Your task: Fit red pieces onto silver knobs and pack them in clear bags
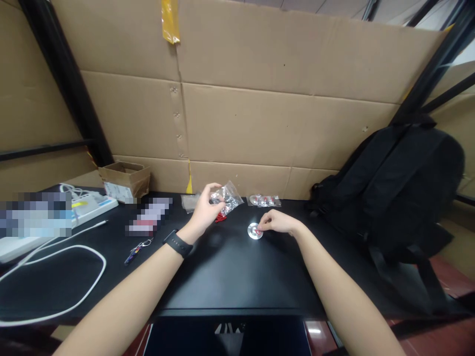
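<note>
My left hand (206,210) pinches a small clear plastic bag (227,197) of small parts, lifted just above the black table (230,269). Some red pieces (220,217) lie under that hand. My right hand (276,222) rests on the table, its fingertips on a small red part sitting on a shiny silver disc (254,231). A black watch is on my left wrist. Behind the disc lies another clear packet (264,200) with discs and red parts.
A black backpack (393,183) stands at the right. A small cardboard box (125,179), a white power strip (89,203) with a white cable (55,257), and a keyring (137,248) lie at the left. Cardboard sheets wall the back.
</note>
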{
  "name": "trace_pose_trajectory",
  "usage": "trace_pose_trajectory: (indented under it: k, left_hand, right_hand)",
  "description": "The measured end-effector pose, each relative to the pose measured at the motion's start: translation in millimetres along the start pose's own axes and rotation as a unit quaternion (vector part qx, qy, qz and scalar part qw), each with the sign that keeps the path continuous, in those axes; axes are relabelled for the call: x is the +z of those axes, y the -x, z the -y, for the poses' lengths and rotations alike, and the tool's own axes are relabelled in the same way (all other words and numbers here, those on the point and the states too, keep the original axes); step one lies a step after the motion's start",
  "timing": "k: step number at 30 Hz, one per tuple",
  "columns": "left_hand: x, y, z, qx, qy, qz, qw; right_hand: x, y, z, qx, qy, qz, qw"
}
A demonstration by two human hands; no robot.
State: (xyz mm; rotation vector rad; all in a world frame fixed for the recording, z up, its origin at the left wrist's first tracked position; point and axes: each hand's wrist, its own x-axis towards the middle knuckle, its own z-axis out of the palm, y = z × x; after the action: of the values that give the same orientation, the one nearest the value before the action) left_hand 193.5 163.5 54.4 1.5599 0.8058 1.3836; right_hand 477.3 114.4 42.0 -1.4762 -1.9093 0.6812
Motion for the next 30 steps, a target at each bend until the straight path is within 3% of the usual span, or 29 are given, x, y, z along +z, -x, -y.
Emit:
trace_pose_trajectory:
  k: [4, 5, 8, 10, 15, 23, 30]
  left_hand:
    - [6.3, 2.3, 4.8, 0.006, -0.048, 0.007, 0.999]
    - [8.8, 2.9, 7.1, -0.005, -0.036, 0.007, 0.999]
    - [16.5, 5.0, 13.3, -0.037, 0.028, 0.016, 0.999]
    - [19.9, 6.8, 15.3, -0.035, 0.033, 0.024, 0.999]
    - [22.1, 10.3, 13.1, -0.013, 0.016, 0.044, 0.999]
    - [23.8, 15.6, 5.1, -0.005, 0.025, 0.141, 0.990]
    - [22.3, 15.2, 7.9, 0.005, 0.002, 0.108, 0.994]
  right_hand:
    - [5.5, -2.0, 14.2, -0.053, 0.052, -0.044, 0.996]
    - [9.3, -2.4, 20.8, -0.086, 0.035, -0.061, 0.994]
    - [26.0, -3.2, 41.0, -0.134, -0.084, -0.015, 0.987]
    - [37.5, -3.8, 50.7, -0.129, -0.163, -0.028, 0.978]
    - [48.8, -4.8, 57.8, -0.083, -0.270, -0.130, 0.951]
    - [49.6, -5.5, 55.4, -0.054, -0.286, -0.126, 0.948]
    - [54.3, -5.6, 53.3, -0.036, -0.306, -0.139, 0.941]
